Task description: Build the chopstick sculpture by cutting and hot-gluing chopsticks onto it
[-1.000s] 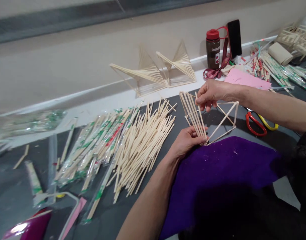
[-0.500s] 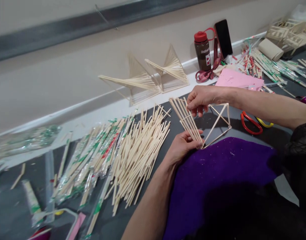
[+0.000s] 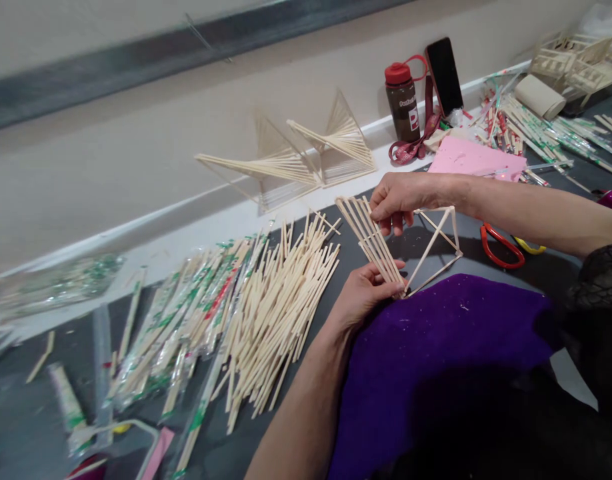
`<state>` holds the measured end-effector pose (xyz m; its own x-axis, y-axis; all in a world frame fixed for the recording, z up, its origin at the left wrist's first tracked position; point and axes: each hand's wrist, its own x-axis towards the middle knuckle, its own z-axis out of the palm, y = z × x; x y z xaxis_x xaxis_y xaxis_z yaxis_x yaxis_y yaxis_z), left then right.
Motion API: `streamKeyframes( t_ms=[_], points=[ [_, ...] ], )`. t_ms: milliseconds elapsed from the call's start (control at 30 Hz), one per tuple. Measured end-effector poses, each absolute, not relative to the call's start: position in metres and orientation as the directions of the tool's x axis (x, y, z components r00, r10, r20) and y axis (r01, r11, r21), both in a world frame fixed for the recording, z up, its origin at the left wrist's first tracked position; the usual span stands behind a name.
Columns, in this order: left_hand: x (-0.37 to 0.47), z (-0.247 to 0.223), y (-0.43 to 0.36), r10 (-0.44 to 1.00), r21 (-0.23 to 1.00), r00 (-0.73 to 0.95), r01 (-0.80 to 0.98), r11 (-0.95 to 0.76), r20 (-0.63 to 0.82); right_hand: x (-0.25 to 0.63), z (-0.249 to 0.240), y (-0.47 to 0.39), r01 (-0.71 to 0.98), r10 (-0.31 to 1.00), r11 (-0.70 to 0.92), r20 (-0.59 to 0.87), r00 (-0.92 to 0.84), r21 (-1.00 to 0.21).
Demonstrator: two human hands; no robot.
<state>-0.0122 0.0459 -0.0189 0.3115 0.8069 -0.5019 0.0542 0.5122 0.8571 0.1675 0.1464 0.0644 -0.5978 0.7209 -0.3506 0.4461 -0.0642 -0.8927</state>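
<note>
A frame of pale wooden sticks [image 3: 431,257] stands over the dark table beside purple cloth, with a fan of sticks along its left side. My left hand [image 3: 363,290] pinches the lower end of the fan, near the frame's bottom corner. Higher up, my right hand [image 3: 393,200] has its thumb and fingertips closed on the upper part of the rightmost stick of the fan. A large heap of loose sticks [image 3: 281,313] lies to the left of my left hand.
Two finished-looking stick structures [image 3: 286,163] lean by the wall. A red-capped bottle [image 3: 403,103] and a phone [image 3: 445,77] stand behind pink paper [image 3: 476,159]. Red-handled scissors [image 3: 501,247] lie right of the frame. Wrapped chopsticks [image 3: 186,313] spread at left; purple cloth [image 3: 436,333] covers the front.
The view has shifted very slightly. Both hands keep their hold on the fan, and my right hand's fingertips have barely moved.
</note>
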Motion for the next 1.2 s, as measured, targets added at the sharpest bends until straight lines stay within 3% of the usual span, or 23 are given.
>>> streamKeyframes(
  t_ms=[533,1200],
  points=[
    [-0.0094,-0.0194,0.0436,0.822,0.872,0.312,0.048,0.486,-0.476,0.1653,0.0663,0.1452,0.543,0.745,0.056,-0.327,-0.581,-0.838],
    [-0.0112,-0.0207,0.0451,0.811,0.863,0.317,0.049,0.503,-0.491,0.1686,0.0686,0.1434,0.526,0.714,0.002,-0.367,-0.596,-0.851]
  ],
)
